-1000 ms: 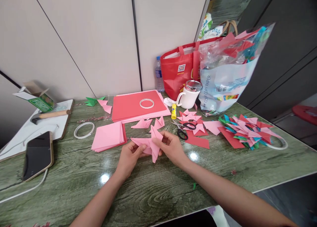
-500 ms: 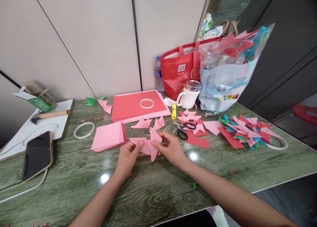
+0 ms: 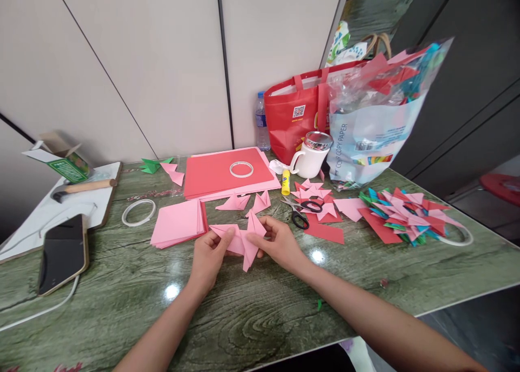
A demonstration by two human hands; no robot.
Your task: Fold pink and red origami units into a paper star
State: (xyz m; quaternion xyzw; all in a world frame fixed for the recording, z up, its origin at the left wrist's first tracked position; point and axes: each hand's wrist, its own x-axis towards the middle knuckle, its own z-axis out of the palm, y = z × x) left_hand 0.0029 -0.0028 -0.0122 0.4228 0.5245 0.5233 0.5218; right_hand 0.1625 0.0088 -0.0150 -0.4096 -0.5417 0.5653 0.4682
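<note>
Between my two hands is a pink folded-paper piece [image 3: 242, 240] with pointed tips, held just over the table. My left hand [image 3: 209, 257] pinches its left part, thumb on top. On its right part, the thumb and fingers of my right hand [image 3: 280, 246] are closed; some fingertips are hidden behind the paper. Just beyond lie two pink folded units [image 3: 234, 202]. A stack of pink square paper [image 3: 177, 222] sits left of my left hand. Scissors [image 3: 301, 211] with black handles rest beyond my right hand, by several pink folded stars [image 3: 312, 191].
Red and pink sheets [image 3: 211, 171] carry a tape roll [image 3: 241, 169] at the back. Right of them stand a glue stick [image 3: 285, 182], a white mug [image 3: 312, 161] and a red bag [image 3: 284, 123]. A phone [image 3: 63, 255] and hammer [image 3: 87, 187] lie at left, a coloured paper pile [image 3: 406, 212] at right.
The pink folded piece has turned slightly, its lower tip moving down and a little left. Both hands keep their grip and have hardly moved.
</note>
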